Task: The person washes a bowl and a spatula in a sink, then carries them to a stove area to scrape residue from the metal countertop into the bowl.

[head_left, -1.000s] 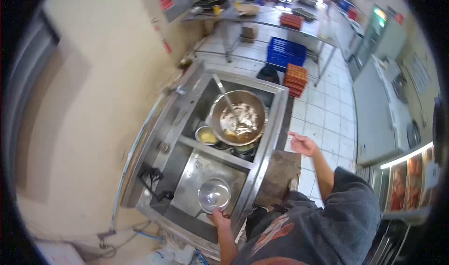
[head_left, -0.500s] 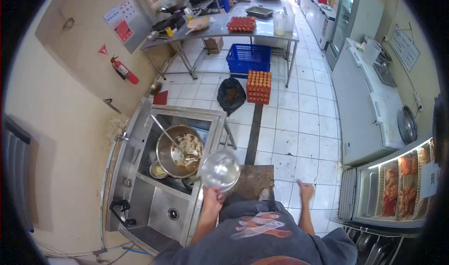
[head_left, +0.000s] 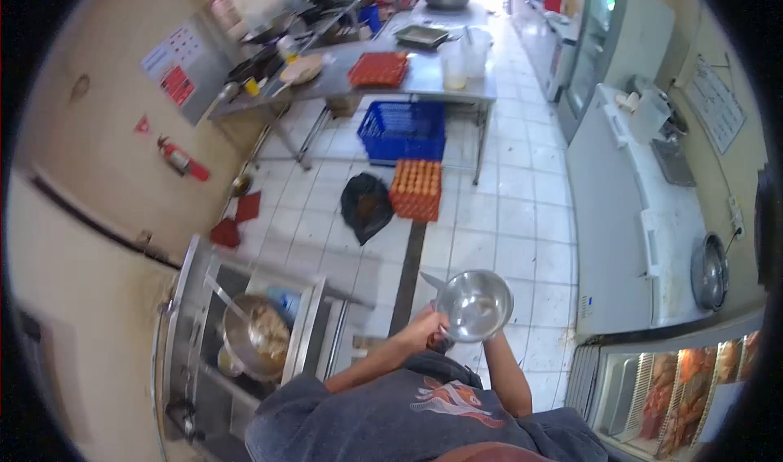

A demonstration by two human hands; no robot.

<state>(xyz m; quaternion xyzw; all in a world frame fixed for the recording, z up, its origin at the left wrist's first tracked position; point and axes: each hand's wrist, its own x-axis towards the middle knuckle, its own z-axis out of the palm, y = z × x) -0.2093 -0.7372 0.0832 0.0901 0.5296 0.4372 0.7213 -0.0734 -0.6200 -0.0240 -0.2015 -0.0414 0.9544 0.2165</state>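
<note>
A shiny metal bowl (head_left: 475, 305) is held up in front of my body, over the floor. My left hand (head_left: 431, 329) is closed on its near left rim. A flat grey piece (head_left: 431, 280) juts out past the bowl's left edge; I cannot make out whether it belongs to the bowl. My right hand is hidden behind the bowl, with only the right forearm (head_left: 507, 374) showing below it. At lower left, a large metal pot (head_left: 235, 341) stands in the steel sink (head_left: 306, 331), with brownish-white residue and a long-handled ladle (head_left: 228, 296) inside.
Ahead are stacked egg trays (head_left: 415, 193), a black bag (head_left: 364, 209) and a blue crate (head_left: 401, 136) beside a steel table (head_left: 326, 79). A white chest freezer (head_left: 613, 234) and a lit display fridge (head_left: 677, 397) line the right. Tiled floor (head_left: 530, 250) lies between.
My left hand has carried the bowl rightward, away from the sink. My right hand has come in from the right to the bowl. The view has turned to the right.
</note>
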